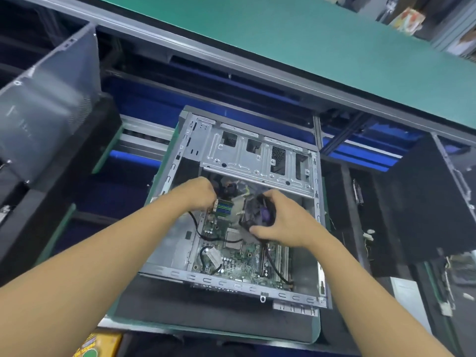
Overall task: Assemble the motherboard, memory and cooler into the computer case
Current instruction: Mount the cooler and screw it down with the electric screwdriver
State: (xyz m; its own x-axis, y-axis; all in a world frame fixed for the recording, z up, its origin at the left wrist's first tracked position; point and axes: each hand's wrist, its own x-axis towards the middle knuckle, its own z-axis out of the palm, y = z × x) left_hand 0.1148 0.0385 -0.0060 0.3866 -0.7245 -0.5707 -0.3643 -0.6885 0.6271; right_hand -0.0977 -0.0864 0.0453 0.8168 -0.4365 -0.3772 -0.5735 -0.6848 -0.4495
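One part, the motherboard (231,256), lay in the case (257,153) at frame centre. Your right hand (286,228) gripped the cooler (257,215) above it, apparently unseated; your left hand (198,193) curled by the memory (223,208), grasp unclear.

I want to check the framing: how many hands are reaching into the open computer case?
2. The left hand is by the memory slots; the right hand grips the cooler beside it. None seems hidden.

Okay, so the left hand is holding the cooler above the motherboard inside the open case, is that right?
Not quite. The right hand grips the cooler above the motherboard inside the open case; the left hand is over by the memory sticks. The head view shows it.
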